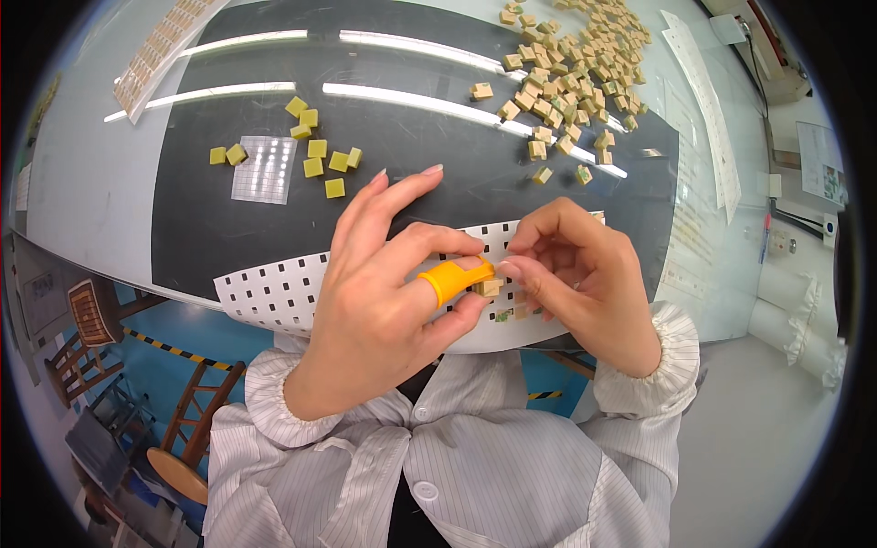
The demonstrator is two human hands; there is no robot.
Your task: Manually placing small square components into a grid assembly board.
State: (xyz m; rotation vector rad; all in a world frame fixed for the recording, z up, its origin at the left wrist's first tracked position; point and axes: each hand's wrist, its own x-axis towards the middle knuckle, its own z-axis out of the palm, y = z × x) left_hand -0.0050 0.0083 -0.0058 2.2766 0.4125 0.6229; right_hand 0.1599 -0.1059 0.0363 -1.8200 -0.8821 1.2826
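My left hand [375,292] wears a yellow-orange finger sleeve [449,281]. Its thumb and fingers close around a small tan block [489,288], just under the sleeve's tip. Close beside it, my right hand [589,274] has thumb and index finger drawn together in a pinch near the block's upper right. Whatever that pinch holds is too small to make out. Both hands are over a white sheet [274,290] with rows of dark square marks, at the table's near edge. More tan pieces with green marks [504,315] lie on the sheet, partly under my right hand.
A large pile of tan blocks [575,78] spreads across the far right of the black mat [411,119]. Several yellow-green blocks [317,148] lie left of centre around a clear gridded sheet [262,170]. A sheet of stickers [169,50] is far left; a white strip [703,114] lies right.
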